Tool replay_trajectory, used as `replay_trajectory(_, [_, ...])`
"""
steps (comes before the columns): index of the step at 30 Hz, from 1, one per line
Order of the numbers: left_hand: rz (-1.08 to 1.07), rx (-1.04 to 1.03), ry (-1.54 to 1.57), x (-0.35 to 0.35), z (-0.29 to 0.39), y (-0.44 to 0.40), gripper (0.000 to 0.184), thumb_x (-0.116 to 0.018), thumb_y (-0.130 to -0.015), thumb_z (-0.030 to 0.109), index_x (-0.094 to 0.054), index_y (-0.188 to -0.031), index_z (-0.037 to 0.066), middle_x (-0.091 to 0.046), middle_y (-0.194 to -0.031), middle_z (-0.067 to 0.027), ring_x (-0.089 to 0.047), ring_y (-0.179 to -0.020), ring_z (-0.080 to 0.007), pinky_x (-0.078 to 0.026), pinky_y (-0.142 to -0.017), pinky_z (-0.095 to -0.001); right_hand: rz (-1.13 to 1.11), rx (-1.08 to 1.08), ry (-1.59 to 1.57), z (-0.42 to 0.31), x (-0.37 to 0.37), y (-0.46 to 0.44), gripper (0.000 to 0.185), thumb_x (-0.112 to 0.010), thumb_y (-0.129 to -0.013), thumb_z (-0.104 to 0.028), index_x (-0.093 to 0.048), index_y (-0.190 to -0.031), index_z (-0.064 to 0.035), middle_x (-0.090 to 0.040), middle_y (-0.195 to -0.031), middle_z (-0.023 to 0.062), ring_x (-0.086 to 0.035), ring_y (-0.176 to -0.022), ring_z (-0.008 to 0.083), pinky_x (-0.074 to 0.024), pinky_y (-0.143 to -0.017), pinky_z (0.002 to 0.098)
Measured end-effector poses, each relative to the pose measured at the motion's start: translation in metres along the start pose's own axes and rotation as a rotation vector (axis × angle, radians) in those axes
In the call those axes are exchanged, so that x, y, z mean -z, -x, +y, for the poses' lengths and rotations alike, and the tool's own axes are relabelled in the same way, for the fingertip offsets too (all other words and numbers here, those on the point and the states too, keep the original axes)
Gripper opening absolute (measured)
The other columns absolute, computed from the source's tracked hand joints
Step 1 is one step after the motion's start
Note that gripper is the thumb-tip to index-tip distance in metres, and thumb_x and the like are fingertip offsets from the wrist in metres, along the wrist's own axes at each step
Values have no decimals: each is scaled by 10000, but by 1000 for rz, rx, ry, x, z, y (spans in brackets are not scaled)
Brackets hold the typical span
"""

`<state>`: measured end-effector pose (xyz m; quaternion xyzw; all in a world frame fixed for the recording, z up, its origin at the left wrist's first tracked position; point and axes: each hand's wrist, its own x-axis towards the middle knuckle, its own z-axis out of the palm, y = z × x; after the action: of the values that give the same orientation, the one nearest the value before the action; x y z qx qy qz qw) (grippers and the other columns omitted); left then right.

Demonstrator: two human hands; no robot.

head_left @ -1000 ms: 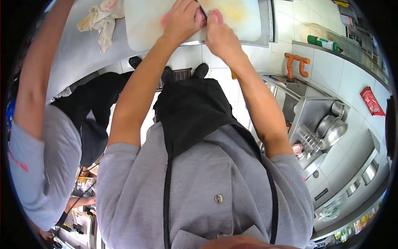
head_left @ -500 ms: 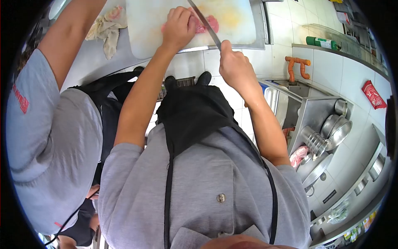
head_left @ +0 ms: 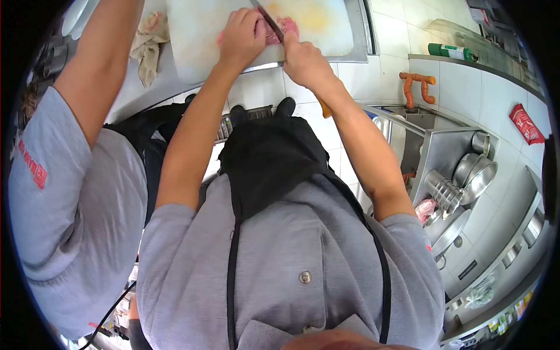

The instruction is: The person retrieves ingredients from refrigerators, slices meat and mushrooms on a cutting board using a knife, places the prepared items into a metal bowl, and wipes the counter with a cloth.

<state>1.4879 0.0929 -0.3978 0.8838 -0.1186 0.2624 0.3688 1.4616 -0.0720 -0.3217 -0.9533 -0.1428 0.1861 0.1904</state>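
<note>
At the top of the head view, pink meat [head_left: 288,25] lies on a white cutting board [head_left: 198,35] with yellowish stains. My left hand [head_left: 241,36] is closed over the left part of the meat, its fingers bent. A long knife [head_left: 269,21] slants across the meat just right of those fingers. My right hand [head_left: 305,60] is wrapped round the knife's handle, which the fingers mostly hide. The two hands are close but apart.
A stained cloth [head_left: 150,49] lies left of the board. A co-worker in a grey shirt [head_left: 111,192] stands close on my left, one arm stretched forward. To the right are a metal sink [head_left: 421,120], steel bowls [head_left: 479,177], an orange pipe [head_left: 408,93] and a green bottle [head_left: 449,52].
My right hand first drew the knife back toward me, baring more meat, then moved forward and left again over it. My left hand stays on the meat. The whole view has shifted slightly.
</note>
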Motion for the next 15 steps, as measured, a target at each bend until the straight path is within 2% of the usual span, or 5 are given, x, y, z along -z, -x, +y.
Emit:
replay_trajectory(7, [37,-43,-42,0,-3,5,105,-616,-816,76,-599,-909,31,-601,-954,-121,-562,-904,-318,-472,-780,-408,-131,-88,58,-18,43,62,193,-475,-846,-17,-450,-1035,11,-661,-897,298,-648,-889,484,-508,-788,563])
replay_trajectory(14, [23,-7,-81,3,14,0,99,-634,-792,69,-608,-880,31,-616,-909,-116,-576,-859,-317,-488,-743,-411,-171,-79,61,-18,27,62,151,-472,-849,-3,-443,-994,27,-654,-873,318,-655,-856,487,-515,-763,569])
replay_trajectory(15, [40,-23,-88,2,12,-1,103,-640,-783,67,-612,-877,33,-620,-900,-113,-578,-845,-318,-492,-730,-414,-132,-50,40,-17,25,56,171,-471,-832,12,-424,-995,31,-642,-853,329,-640,-842,508,-495,-765,595])
